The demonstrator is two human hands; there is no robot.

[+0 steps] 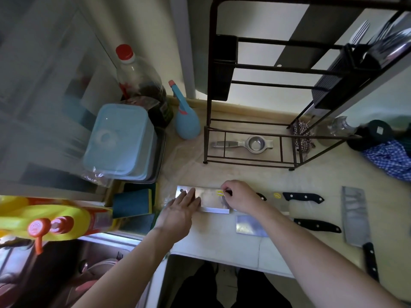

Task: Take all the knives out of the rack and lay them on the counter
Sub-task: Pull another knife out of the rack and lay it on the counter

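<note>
A wide steel cleaver (210,200) with a yellow sticker lies flat on the pale counter (222,241), blade pointing left. My right hand (239,200) is closed over its black handle, whose end sticks out to the right. My left hand (182,211) rests flat with its fingers on the blade's left part. Three other knives lie to the right: one with a black handle (303,197), a second black-handled knife (318,225) with its blade (251,225) partly under my forearm, and a large cleaver (355,216). The dark metal rack (209,103) stands behind.
A metal strainer (255,144) lies on the rack's base, and utensils (378,45) stand in its upper right holder. A blue lidded box (120,138), bottles, a blue spray bottle (185,121) and sponges (133,203) crowd the left. A checked cloth (391,158) lies right. The sink (66,274) is lower left.
</note>
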